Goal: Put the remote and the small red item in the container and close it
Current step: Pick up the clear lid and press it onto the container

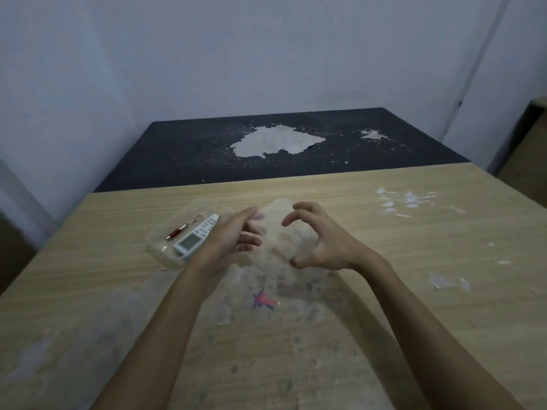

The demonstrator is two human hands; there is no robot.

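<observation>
The remote (196, 235) and small red item (175, 234) already lie in the clear container (154, 236) at left — only closing remains — while the left hand (233, 235) and right hand (319, 241), fingers curled, grip the clear lid (284, 229) just right of it.

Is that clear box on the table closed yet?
Open. The container has no cover; both hands hold the clear lid beside it.

Left of the hands, a white remote (196, 235) with a grey screen lies beside a red keychain item (175, 233) in a clear container (154, 242). The surface (414, 232) is pale wood grain, blotched white, with a red-and-blue scribble (263, 300) just below the hands.
</observation>
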